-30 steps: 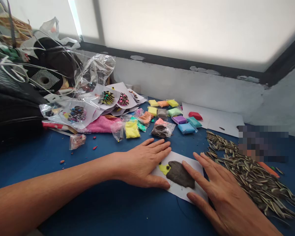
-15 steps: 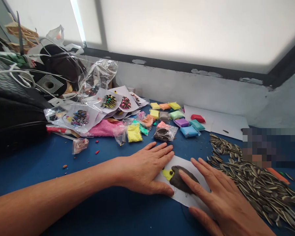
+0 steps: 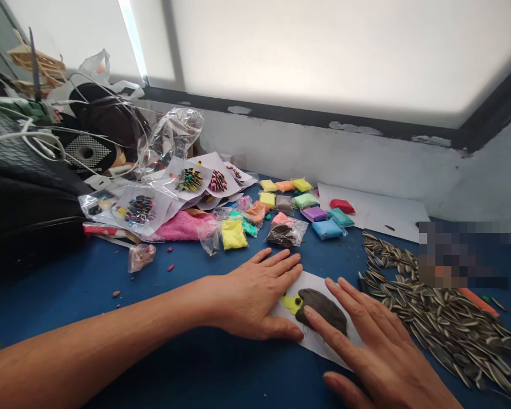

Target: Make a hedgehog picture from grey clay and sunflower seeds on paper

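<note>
While the left hand (image 3: 255,298) rests on paper (image 3: 319,345), the right hand (image 3: 372,338) touches dark clay (image 3: 323,304); both spread, empty.

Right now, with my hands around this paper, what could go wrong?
Your right hand reaches over the dark clay, so firm pressure might dent it. The left hand lies along the left edge of the paper; if it slips, the paper could shift. Loose sunflower seeds beside the right hand might scatter if bumped.

Clay (image 3: 327,308) touched by right hand (image 3: 377,343)
Paper (image 3: 317,345) is partly covered by the left hand (image 3: 255,298); seeds (image 3: 447,326) are heaped beside the right.
</note>
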`<state>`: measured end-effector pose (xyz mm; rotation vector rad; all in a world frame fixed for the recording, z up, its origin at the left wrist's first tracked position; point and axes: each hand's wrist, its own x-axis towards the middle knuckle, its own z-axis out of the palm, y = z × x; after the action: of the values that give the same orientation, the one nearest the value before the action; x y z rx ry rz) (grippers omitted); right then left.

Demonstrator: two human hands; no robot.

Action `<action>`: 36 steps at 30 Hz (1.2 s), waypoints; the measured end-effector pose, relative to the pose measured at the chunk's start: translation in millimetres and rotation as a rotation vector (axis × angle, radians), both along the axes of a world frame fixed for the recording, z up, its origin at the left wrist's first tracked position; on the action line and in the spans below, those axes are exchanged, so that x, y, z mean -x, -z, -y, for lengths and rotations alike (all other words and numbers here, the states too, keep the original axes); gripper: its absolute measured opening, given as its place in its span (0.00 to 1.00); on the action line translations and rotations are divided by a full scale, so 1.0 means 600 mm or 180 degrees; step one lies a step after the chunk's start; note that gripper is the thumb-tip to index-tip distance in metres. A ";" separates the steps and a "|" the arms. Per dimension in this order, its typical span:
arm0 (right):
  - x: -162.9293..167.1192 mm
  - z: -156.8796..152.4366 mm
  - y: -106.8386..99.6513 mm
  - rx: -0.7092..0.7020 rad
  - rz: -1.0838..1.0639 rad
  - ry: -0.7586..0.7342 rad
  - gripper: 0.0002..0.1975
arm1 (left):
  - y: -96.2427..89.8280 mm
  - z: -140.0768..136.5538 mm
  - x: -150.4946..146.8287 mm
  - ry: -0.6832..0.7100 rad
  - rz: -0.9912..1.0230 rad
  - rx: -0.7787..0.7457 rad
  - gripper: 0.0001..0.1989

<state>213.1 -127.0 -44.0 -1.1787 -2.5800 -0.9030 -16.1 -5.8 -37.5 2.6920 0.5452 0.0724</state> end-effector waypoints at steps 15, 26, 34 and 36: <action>0.006 -0.010 0.004 0.0115 -0.0303 0.0023 0.21 | 0.003 0.000 0.001 -0.0011 0.0020 0.0053 0.47; -0.009 -0.008 0.009 0.0164 -0.0119 0.0068 0.22 | -0.003 0.001 0.000 -0.0042 0.0034 0.0100 0.45; 0.001 -0.013 0.011 0.0293 -0.0217 0.0012 0.25 | 0.002 0.001 0.000 -0.0046 0.0063 0.0080 0.46; 0.003 -0.013 0.009 0.0271 -0.0197 0.0005 0.24 | 0.002 0.001 0.001 -0.0049 0.0075 0.0071 0.46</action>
<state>211.4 -119.5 -49.5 -1.2105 -2.5919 -0.7514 -16.5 -6.3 -38.8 2.6621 0.5562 0.1014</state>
